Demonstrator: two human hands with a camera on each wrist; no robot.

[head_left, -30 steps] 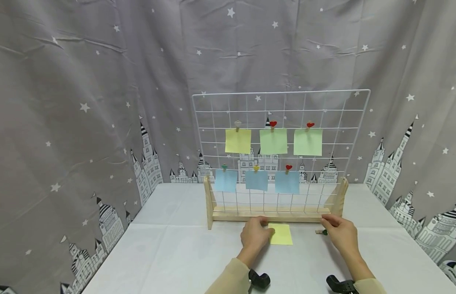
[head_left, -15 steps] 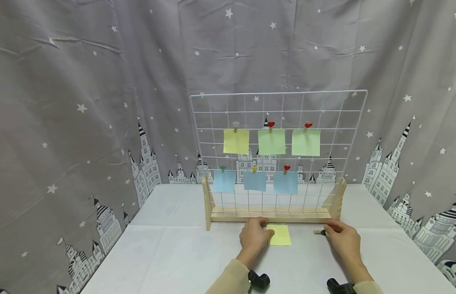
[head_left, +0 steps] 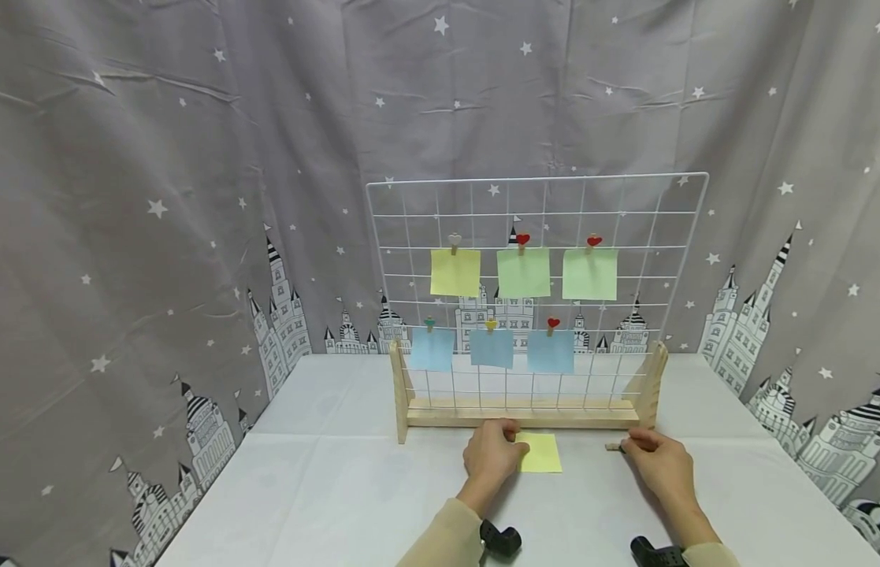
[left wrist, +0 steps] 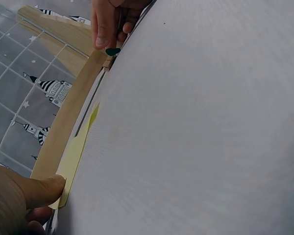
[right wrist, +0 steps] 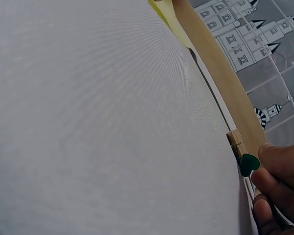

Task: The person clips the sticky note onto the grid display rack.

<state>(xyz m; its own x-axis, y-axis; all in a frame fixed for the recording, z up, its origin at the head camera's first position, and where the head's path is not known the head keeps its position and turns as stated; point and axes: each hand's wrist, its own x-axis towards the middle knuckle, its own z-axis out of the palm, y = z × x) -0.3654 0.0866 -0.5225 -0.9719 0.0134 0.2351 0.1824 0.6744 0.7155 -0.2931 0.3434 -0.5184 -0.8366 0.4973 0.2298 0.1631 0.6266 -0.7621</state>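
My left hand (head_left: 492, 453) pinches the left edge of a yellow sticky note (head_left: 542, 453), thumb on top, close to the table in front of the rack. In the left wrist view, that note (left wrist: 77, 154) slants away from the thumb. My right hand (head_left: 658, 465) has its thumb and index finger at the end of a small wooden clothespin (head_left: 613, 446). The clothespin's green heart (right wrist: 249, 164) shows between those fingertips in the right wrist view; in the head view they cover it. The wooden body (right wrist: 235, 141) sticks out to the left.
Behind both hands stands a white wire grid (head_left: 539, 180) on a wooden base (head_left: 525, 417). Yellow, green and blue notes hang from it in two rows, such as a blue note (head_left: 492, 349), on heart clothespins. A grey curtain (head_left: 198, 157) hangs behind the white table (head_left: 326, 488).
My right hand has come down from above the clothespin to its right end, then slightly left over the green heart. My left hand stays on the yellow note. The head view has shifted slightly.
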